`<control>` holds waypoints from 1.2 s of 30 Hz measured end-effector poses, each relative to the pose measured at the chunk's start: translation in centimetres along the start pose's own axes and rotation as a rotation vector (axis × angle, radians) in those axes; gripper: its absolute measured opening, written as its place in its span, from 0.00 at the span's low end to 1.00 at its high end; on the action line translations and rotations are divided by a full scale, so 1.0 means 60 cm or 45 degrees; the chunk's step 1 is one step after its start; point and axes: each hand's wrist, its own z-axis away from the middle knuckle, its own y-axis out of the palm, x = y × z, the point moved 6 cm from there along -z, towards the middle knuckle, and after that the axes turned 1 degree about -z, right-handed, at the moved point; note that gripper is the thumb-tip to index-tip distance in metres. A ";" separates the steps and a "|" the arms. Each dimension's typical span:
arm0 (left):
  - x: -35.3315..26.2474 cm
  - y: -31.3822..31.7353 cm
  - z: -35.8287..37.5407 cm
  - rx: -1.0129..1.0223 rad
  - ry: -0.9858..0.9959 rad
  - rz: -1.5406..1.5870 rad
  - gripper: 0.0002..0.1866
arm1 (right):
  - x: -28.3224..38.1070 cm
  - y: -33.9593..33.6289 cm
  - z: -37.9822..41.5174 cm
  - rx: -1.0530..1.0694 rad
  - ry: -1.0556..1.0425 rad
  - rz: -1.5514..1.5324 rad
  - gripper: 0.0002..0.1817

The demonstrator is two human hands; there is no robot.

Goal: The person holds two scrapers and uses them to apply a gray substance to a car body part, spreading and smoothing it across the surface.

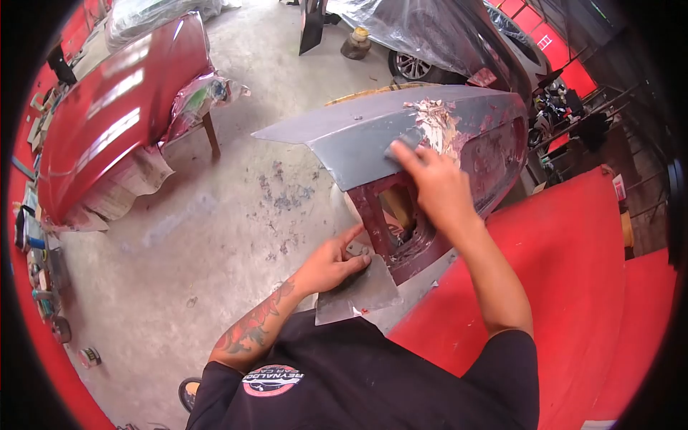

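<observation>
A car trunk lid [362, 147] stands before me, its upper face grey and its lower part dark red, with peeling, flaking paint [437, 125] near the middle. My right hand [437, 183] is closed on a small dark sanding pad [396, 149] pressed flat to the grey face. Most of the pad is hidden under the fingers. Beside the lid's near left end, my left hand [333, 265] pinches a grey flat sheet [358, 294] under the thumb. Its index finger reaches to the dark red edge. What lies under that hand is hidden.
To the left, a glossy red hood [122, 115] rests on a stand, its edges masked with paper and plastic. A plastic-covered car [437, 29] is at the back. Paint flakes [283, 193] litter the floor. A red panel [530, 272] is close on my right.
</observation>
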 end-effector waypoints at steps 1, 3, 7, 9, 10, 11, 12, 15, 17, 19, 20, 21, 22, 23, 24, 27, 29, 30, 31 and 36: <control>-0.004 -0.003 -0.004 -0.003 0.010 0.005 0.38 | 0.016 -0.002 0.002 0.029 -0.067 0.013 0.29; 0.002 -0.002 -0.001 -0.016 -0.013 0.014 0.38 | -0.008 0.008 -0.013 0.004 -0.001 0.049 0.29; 0.012 0.003 0.001 0.038 -0.028 -0.006 0.37 | -0.043 0.009 -0.028 0.006 0.097 -0.015 0.27; -0.003 0.001 -0.001 -0.009 0.053 0.145 0.37 | -0.008 -0.001 -0.020 0.060 0.022 0.091 0.26; -0.007 -0.003 -0.003 -0.018 0.060 0.149 0.37 | 0.004 0.003 -0.014 0.038 -0.028 0.081 0.26; -0.006 -0.005 -0.004 0.000 0.031 0.127 0.37 | -0.012 0.008 -0.026 0.047 0.013 0.122 0.27; -0.001 -0.001 0.001 0.036 -0.015 0.104 0.37 | -0.034 0.014 -0.031 0.070 0.073 0.158 0.27; 0.007 -0.002 -0.005 0.006 0.069 0.000 0.37 | -0.081 0.022 -0.052 0.007 0.108 0.038 0.28; 0.007 0.001 0.002 0.032 0.024 -0.008 0.38 | -0.034 0.014 -0.027 0.020 0.028 0.066 0.28; 0.010 -0.002 -0.004 0.043 -0.021 -0.011 0.38 | -0.020 0.018 -0.028 0.022 -0.028 0.113 0.27; 0.016 0.002 -0.001 0.056 -0.028 0.057 0.38 | -0.053 0.023 -0.038 0.011 0.061 0.165 0.26; 0.016 0.002 -0.003 0.060 -0.015 0.117 0.38 | -0.076 0.024 -0.046 0.041 0.124 0.073 0.26; 0.010 -0.003 -0.006 0.052 -0.006 0.108 0.38 | -0.090 0.021 -0.059 0.054 0.172 -0.013 0.25; 0.005 -0.002 -0.003 0.063 -0.013 0.115 0.37 | -0.085 0.020 -0.056 0.052 0.172 -0.013 0.25; 0.003 0.002 -0.002 0.084 -0.023 0.124 0.37 | -0.069 0.020 -0.044 0.090 0.137 0.066 0.25; 0.012 0.002 -0.005 0.048 0.044 0.108 0.36 | -0.042 0.016 -0.040 0.051 0.065 0.157 0.25; 0.006 0.008 0.003 0.067 0.009 0.139 0.36 | -0.091 0.020 -0.054 0.076 0.186 0.122 0.24; -0.003 0.004 -0.001 0.060 0.018 0.158 0.36 | -0.091 0.015 -0.057 0.066 0.187 0.126 0.24; 0.002 0.006 -0.004 0.055 0.026 0.156 0.36 | -0.087 0.014 -0.058 0.091 0.158 0.126 0.24; 0.017 0.002 -0.005 0.044 0.011 0.103 0.36 | -0.073 0.021 -0.047 0.072 0.125 0.180 0.25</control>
